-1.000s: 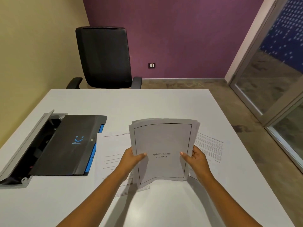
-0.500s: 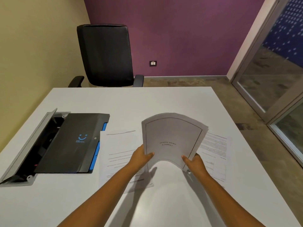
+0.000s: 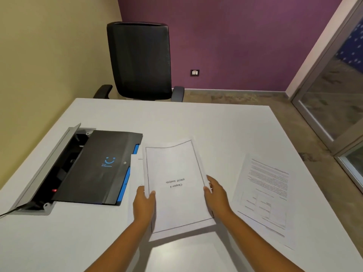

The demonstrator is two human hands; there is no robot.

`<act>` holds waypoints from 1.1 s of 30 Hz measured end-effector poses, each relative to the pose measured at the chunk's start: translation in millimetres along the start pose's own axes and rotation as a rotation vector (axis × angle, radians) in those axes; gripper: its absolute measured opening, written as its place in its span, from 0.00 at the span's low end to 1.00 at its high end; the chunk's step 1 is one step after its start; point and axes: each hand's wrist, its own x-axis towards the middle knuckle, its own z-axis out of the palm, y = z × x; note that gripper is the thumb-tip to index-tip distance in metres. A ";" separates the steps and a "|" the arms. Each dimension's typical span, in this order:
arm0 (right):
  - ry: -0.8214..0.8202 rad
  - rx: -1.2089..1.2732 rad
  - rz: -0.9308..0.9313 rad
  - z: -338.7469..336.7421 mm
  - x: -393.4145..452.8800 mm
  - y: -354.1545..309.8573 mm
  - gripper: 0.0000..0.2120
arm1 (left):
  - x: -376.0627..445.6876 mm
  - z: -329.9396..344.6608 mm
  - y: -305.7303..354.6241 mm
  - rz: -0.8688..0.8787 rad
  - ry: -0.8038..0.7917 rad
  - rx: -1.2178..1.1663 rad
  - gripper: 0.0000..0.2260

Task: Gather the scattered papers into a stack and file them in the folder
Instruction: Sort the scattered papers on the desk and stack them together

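I hold a stack of white papers (image 3: 174, 183) by its two long edges, low over the white table (image 3: 196, 122); its top sheet has a black border and upside-down print. My left hand (image 3: 144, 205) grips the left edge, my right hand (image 3: 216, 195) the right edge. Under the stack's left side a loose sheet (image 3: 136, 169) peeks out. Another printed sheet (image 3: 265, 197) lies flat to the right. The black folder (image 3: 94, 167) with a blue smile logo and blue tabs lies shut to the left.
An open grey cable box (image 3: 39, 173) is set into the table beneath the folder's left side. A black office chair (image 3: 139, 61) stands at the table's far edge. A glass door (image 3: 334, 99) is to the right.
The stack was upright and bowed in both hands; now it is lowered nearly flat and shifted left, over the left loose sheet. The right printed sheet is now fully uncovered.
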 end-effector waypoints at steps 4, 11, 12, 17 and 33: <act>-0.087 -0.085 -0.007 35.3 6.0 -2.2 0.23 | 14.0 -18.6 -12.5 -0.104 0.061 -0.074 0.21; -0.255 -0.783 -0.038 60.6 7.3 19.0 0.34 | 27.6 -34.9 -44.4 -0.207 0.090 0.187 0.25; -0.259 -0.785 -0.047 61.5 5.4 20.2 0.34 | 29.0 -34.9 -47.9 -0.202 0.063 0.159 0.26; -0.273 -0.803 -0.064 59.0 0.1 27.4 0.33 | 37.0 -43.3 -45.2 -0.279 -0.093 0.004 0.19; -0.080 0.231 0.068 6.9 3.1 -9.1 0.23 | 0.9 -41.3 1.1 -0.043 -0.433 -0.144 0.16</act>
